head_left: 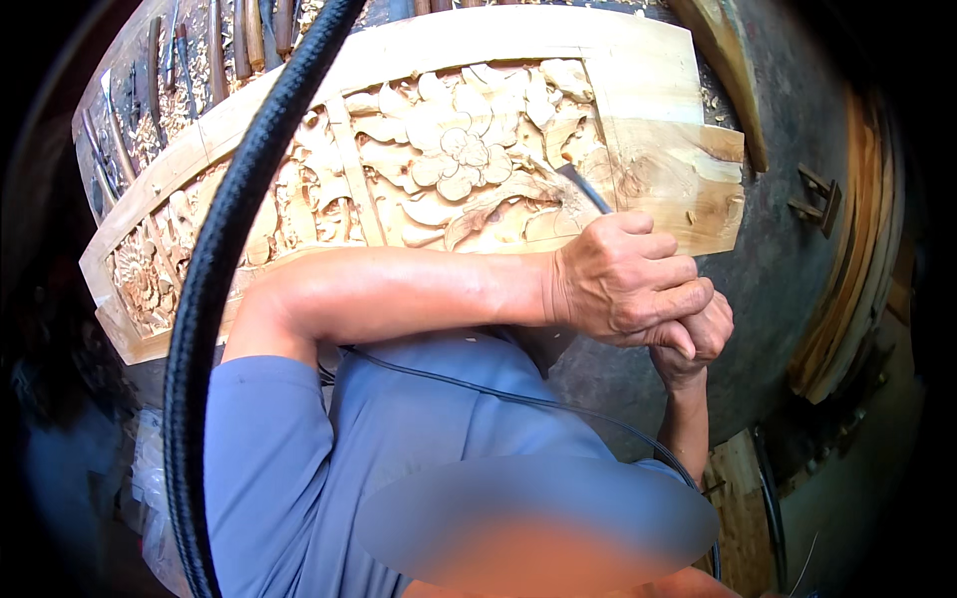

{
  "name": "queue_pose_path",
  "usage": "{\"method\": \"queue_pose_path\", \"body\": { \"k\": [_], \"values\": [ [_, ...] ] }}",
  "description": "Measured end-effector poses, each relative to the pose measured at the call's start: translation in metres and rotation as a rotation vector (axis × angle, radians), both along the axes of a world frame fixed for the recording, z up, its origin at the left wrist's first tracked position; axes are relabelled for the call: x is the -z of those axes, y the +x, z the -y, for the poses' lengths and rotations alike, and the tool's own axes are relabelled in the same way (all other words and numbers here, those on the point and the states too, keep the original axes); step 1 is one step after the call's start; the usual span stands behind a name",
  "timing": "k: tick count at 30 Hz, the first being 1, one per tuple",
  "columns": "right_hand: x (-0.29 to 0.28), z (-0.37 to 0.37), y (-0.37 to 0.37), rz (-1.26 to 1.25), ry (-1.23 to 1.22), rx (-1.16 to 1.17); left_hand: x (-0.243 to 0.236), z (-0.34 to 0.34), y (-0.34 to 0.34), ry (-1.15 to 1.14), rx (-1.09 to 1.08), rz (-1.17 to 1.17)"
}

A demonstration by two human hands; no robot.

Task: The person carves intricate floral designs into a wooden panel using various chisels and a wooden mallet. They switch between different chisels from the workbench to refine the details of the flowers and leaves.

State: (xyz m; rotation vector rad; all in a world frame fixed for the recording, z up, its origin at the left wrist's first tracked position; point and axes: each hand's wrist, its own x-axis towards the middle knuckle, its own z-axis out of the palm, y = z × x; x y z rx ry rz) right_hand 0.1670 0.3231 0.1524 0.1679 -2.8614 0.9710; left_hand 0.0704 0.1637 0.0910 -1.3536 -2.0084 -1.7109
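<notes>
A wooden panel (638,75) carved with flowers and leaves lies across the dark worktop, its plain border framing the relief. My left hand (628,279) is closed around a chisel, and only the steel blade (586,188) shows beyond its fingers. The blade's tip meets the wood to the right of the large carved flower (467,159), near a carved branch. Just behind, my right hand (706,329) is closed at the handle end, against the left hand. The chisel's handle is hidden within the two hands.
Several carving tools (216,50) with wooden handles lie among wood shavings beyond the panel. A curved wooden piece (726,75) rests at the far right, near a small wooden block (817,199). Stacked curved boards (847,259) stand farther right. A thick black cable (234,214) crosses the view.
</notes>
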Motion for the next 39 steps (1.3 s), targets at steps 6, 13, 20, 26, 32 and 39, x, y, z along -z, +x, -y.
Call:
{"method": "queue_pose_path", "body": {
  "k": [6, 13, 20, 26, 32, 39],
  "values": [
    [0.006, -0.001, -0.022, -0.095, -0.062, -0.087, 0.003, -0.013, 0.003, 0.163, -0.085, -0.095],
    [-0.002, 0.018, -0.029, 0.161, -0.111, 0.095, 0.004, -0.012, 0.011, 0.253, 0.076, -0.153],
    [0.008, 0.016, -0.038, 0.182, -0.050, 0.052, 0.005, -0.008, 0.010, 0.159, 0.121, -0.236],
    [0.014, 0.006, -0.053, 0.146, -0.230, -0.019, 0.004, -0.012, 0.007, 0.252, 0.070, -0.232],
    [0.012, 0.002, -0.050, 0.121, -0.284, 0.134, 0.006, -0.013, 0.012, 0.251, 0.097, -0.299],
    [0.012, -0.007, -0.040, 0.124, -0.200, -0.004, 0.009, -0.013, 0.014, 0.229, 0.137, -0.251]
  ]
}}
